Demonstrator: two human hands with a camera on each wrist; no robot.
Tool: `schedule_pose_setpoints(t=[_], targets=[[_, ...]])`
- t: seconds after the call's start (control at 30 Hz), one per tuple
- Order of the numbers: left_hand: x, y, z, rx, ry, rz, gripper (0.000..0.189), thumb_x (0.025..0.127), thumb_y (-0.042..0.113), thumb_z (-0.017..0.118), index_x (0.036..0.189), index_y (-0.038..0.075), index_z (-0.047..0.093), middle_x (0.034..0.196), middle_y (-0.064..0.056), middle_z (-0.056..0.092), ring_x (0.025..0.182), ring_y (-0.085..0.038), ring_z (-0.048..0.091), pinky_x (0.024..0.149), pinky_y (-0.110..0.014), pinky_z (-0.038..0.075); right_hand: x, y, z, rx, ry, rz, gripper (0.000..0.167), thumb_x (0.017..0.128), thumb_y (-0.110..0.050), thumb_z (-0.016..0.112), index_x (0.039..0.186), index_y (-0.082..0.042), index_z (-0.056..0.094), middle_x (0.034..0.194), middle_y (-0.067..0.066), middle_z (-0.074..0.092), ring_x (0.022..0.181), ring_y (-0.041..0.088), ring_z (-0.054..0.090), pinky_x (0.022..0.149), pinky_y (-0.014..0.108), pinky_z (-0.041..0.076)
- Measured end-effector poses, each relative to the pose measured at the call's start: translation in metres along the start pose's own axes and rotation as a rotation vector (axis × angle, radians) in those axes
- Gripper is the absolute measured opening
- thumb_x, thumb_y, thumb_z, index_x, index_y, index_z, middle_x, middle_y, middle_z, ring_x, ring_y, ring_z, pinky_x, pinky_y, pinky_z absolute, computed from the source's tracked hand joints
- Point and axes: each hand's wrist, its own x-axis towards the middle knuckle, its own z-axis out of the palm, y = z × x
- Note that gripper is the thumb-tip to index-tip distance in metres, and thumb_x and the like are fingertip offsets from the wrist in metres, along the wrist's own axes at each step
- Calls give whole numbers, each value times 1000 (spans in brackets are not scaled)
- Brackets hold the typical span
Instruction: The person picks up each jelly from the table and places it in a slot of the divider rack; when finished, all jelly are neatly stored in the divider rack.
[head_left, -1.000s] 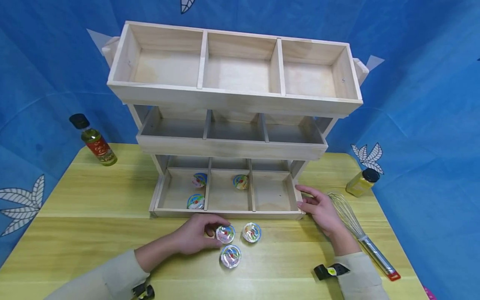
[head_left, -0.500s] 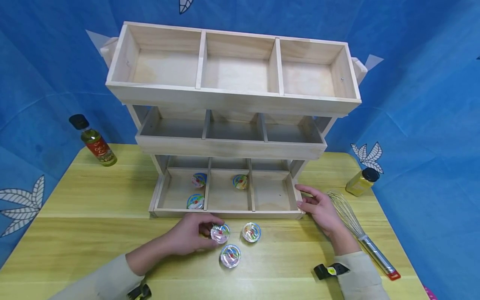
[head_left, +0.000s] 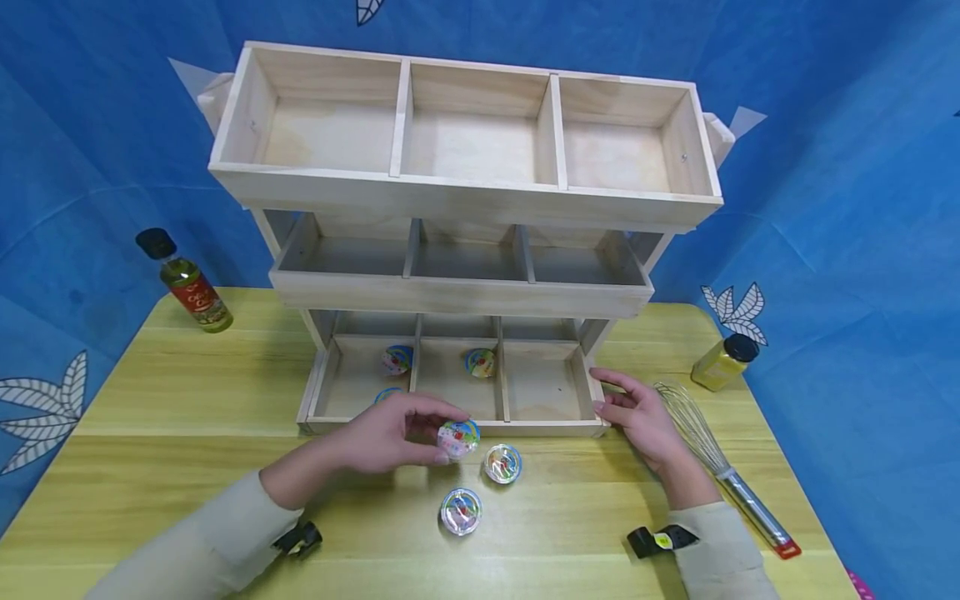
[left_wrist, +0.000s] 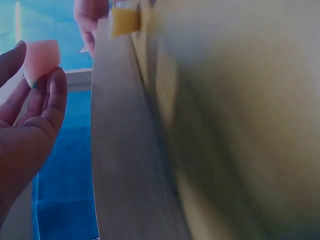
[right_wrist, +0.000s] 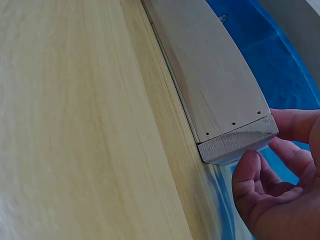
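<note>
My left hand (head_left: 386,429) holds a small jelly cup (head_left: 458,438) with a printed lid between thumb and fingers, raised at the shelf's front edge. In the left wrist view the cup (left_wrist: 42,61) looks pink and tilted. Two more jelly cups stand on the table, one with yellow contents (head_left: 502,464) and one nearer me (head_left: 461,512). My right hand (head_left: 643,421) rests its thumb and fingers against the right end of the wooden shelf's bottom tray (head_left: 555,430). That tray has cups in its left (head_left: 397,360) and middle (head_left: 480,362) compartments; my left hand partly hides another cup (head_left: 387,393).
Above the bottom tray, the wooden shelf has a middle tier (head_left: 461,293) and a top tier (head_left: 465,193), each with three compartments. An oil bottle (head_left: 197,292) stands at the left. A whisk (head_left: 727,475) and a yellow jar (head_left: 724,363) are at the right.
My left hand first drew the jelly cup slightly left along the table, then lifted it up and forward to the tray's front edge. My right hand has stayed in place.
</note>
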Motion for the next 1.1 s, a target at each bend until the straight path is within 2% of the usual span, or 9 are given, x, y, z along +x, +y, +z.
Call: schedule_pose_setpoints(t=[0.2, 0.4, 0.63, 0.83, 1.1], targets=[[24, 0, -9, 23, 23, -54, 47, 85, -5, 74, 131, -2, 61, 118, -9, 67, 95, -24, 65, 85, -35, 56, 1, 0, 0, -2, -4, 2, 50, 92, 3, 66, 140, 2, 53, 127, 27, 50, 94, 19, 56, 73, 25, 53], [44, -13, -11, 42, 59, -74, 46, 87, -6, 73, 131, -3, 61, 113, -10, 67, 94, -24, 64, 83, -33, 56, 1, 0, 0, 4, -6, 0, 50, 92, 3, 66, 140, 3, 52, 128, 26, 50, 94, 19, 56, 73, 25, 53], [65, -24, -10, 206, 84, -198, 42, 88, -2, 73, 129, -2, 63, 111, -8, 66, 92, -18, 64, 80, -29, 56, 2, 1, -1, 9, -4, -5, 51, 91, 5, 66, 140, 3, 52, 127, 25, 50, 93, 17, 56, 72, 24, 53], [74, -32, -6, 250, 78, -295, 42, 85, -2, 75, 126, 0, 65, 108, -5, 67, 94, -19, 63, 82, -31, 55, 2, 1, 0, 2, -5, 7, 51, 91, 3, 67, 140, 3, 53, 128, 25, 50, 94, 19, 57, 74, 25, 53], [79, -33, 0, 270, 58, -356, 43, 81, -7, 75, 122, 0, 66, 118, -8, 67, 99, -21, 63, 87, -33, 54, 2, 0, 0, 7, -5, 8, 52, 91, 3, 67, 140, 3, 52, 127, 27, 50, 95, 20, 57, 74, 25, 54]])
